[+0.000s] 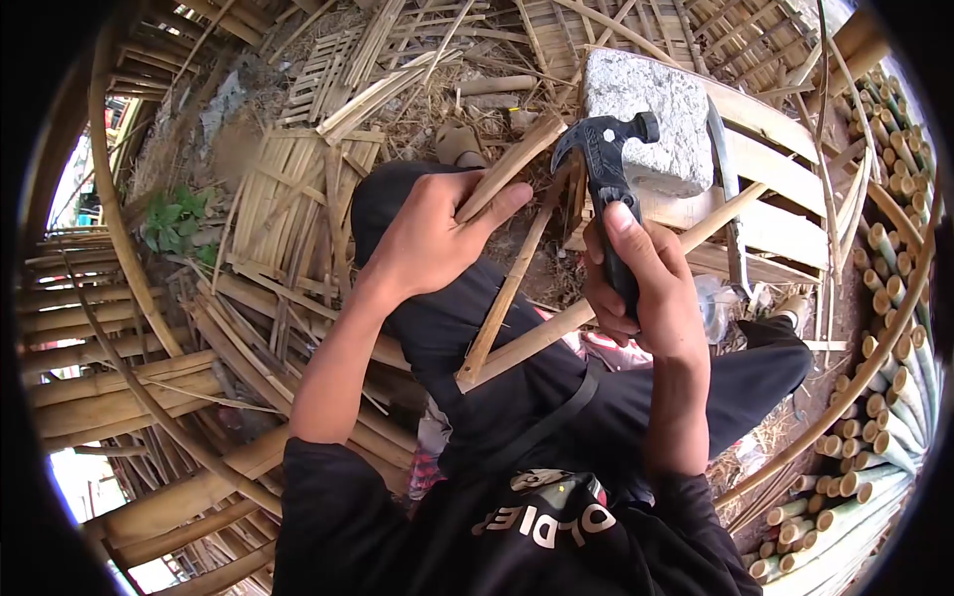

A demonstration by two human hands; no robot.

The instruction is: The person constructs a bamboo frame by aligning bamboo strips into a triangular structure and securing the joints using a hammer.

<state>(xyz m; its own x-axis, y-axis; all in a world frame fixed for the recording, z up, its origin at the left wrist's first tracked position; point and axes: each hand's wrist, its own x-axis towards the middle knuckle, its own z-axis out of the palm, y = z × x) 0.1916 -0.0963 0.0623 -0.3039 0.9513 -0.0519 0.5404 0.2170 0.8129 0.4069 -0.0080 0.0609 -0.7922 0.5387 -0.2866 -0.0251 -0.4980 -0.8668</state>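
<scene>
My left hand (pixel 442 226) is closed around a short bamboo strip (pixel 514 164), which slants up to the right. In my right hand (pixel 646 273) is a black claw hammer (pixel 606 159), gripped by its handle with the head up. The claw is close to the strip's upper end. Behind the hammer head stands a pale, rough stone block (pixel 661 114). Two joined bamboo pieces form a V over my lap; one is a long pole (pixel 537 343) that passes behind my right hand, the other a thinner strip (pixel 507 288).
A curved blade (pixel 730 189) lies beside the block on bamboo slats (pixel 775 179). Cut bamboo poles (pixel 894 397) are stacked at the right. Woven bamboo panels (pixel 293 189) and loose strips lie at the upper left, near a green plant (pixel 177 223).
</scene>
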